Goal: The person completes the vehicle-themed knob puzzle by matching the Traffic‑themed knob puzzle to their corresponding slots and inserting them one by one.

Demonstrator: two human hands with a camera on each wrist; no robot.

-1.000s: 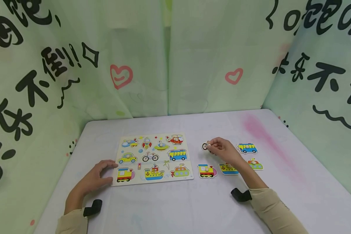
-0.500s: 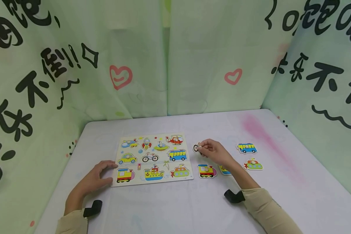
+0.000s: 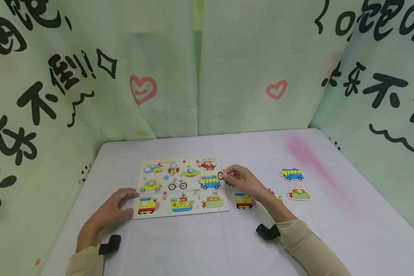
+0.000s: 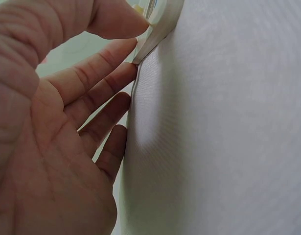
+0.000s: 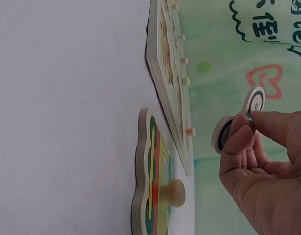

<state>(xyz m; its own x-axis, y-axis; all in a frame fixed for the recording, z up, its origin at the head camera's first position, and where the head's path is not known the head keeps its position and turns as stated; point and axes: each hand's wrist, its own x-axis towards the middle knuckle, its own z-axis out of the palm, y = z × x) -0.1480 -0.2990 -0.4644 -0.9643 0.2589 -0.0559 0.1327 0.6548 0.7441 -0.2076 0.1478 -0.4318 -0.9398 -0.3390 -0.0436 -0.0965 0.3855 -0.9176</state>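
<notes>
A wooden peg puzzle board (image 3: pixel 197 209) with printed vehicles lies flat on the table. My left hand (image 3: pixel 116 207) rests at its left edge, thumb and fingertips touching the side with fingers fairly straight. My right hand (image 3: pixel 243 179) pinches a bicycle puzzle piece (image 5: pixel 257 100) by its middle, between thumb and index finger. In the right wrist view that piece is raised off the table; in the head view it appears at the board's right edge. Its knob is hidden by the fingers. A bicycle picture (image 3: pixel 177 185) shows in the board's middle row.
Right of the board lie a train piece (image 3: pixel 243 201), a bus piece (image 3: pixel 291 174), a submarine piece (image 3: pixel 299 193) and a ship piece (image 3: pixel 279 198), mostly covered by the right forearm. Several board pieces carry knobs. Green printed curtains (image 3: pixel 165 115) surround the white table (image 3: pixel 179 245).
My right hand has carried the bicycle piece leftward from among the loose pieces to the board's right edge. The left hand has stayed at the board's left edge.
</notes>
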